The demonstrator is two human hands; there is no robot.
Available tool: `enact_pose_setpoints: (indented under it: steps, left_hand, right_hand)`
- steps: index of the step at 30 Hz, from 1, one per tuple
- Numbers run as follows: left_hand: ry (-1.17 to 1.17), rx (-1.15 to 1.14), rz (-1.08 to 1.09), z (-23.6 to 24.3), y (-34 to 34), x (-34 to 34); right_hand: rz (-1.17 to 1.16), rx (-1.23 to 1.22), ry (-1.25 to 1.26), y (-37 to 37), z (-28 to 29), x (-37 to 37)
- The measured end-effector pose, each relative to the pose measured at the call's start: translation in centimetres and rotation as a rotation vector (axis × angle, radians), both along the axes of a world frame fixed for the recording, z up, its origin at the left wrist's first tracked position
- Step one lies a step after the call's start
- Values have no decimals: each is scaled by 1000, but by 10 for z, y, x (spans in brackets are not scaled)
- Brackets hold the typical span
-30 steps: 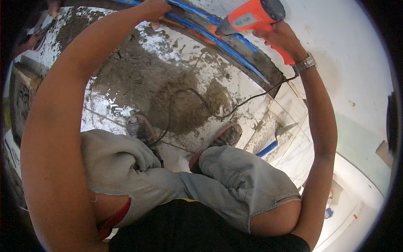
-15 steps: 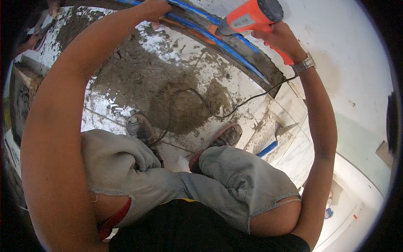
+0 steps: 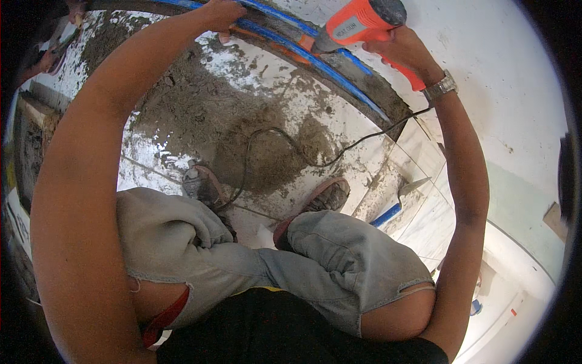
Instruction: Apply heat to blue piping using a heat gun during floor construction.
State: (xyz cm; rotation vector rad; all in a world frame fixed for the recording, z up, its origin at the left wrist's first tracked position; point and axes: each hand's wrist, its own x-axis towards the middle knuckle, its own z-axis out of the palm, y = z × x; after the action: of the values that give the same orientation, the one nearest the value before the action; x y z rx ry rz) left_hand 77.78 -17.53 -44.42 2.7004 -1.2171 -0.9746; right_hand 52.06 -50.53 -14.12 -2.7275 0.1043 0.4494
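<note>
A grey, wet cement smear (image 3: 200, 115) covers much of the white tiled floor (image 3: 424, 221) ahead of the crouching person. Across it a thin black power cord (image 3: 291, 141) snakes down to the dark, dirty shoes (image 3: 328, 195), passing close to them. To the right lies a trowel with a blue handle and a metal blade (image 3: 386, 215), and a smooth white wall (image 3: 485, 97) rises just beside the work. At the far upper left another person's bare limb (image 3: 45, 62) shows, too blurred to tell which part. The long left forearm hides part of the floor.

The right hand (image 3: 407, 54), a metal watch at its wrist, is wrapped round the handle of an orange hot-air gun with a black rear end (image 3: 357, 25); the gun is tilted, its dark nozzle aimed down-left, close to the long, shiny blue pipes (image 3: 330, 71) along the wall's foot. The left arm arches far forward, its hand (image 3: 221, 15) over the pipes; whether its fingers close round one cannot be told.
</note>
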Motion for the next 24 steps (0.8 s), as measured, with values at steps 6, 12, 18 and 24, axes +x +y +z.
enact_pose_setpoints:
  steps: [6,12,18,24]
  left_hand:
    - [-528,24,-238,96,-21,-65]
    - [-487,-23,-247,100,-24,-62]
    - [-536,-13,-226,83,-8,-56]
    - [-475,2,-236,115,-30,-71]
  right_hand:
    - [-47,30,-95,-12,3,-15]
    - [25,-61,-36,-28,-5,-10]
    - [-31,-22,1,-33,-4,-16]
    - [51,-64,-142,-34,-18,-21]
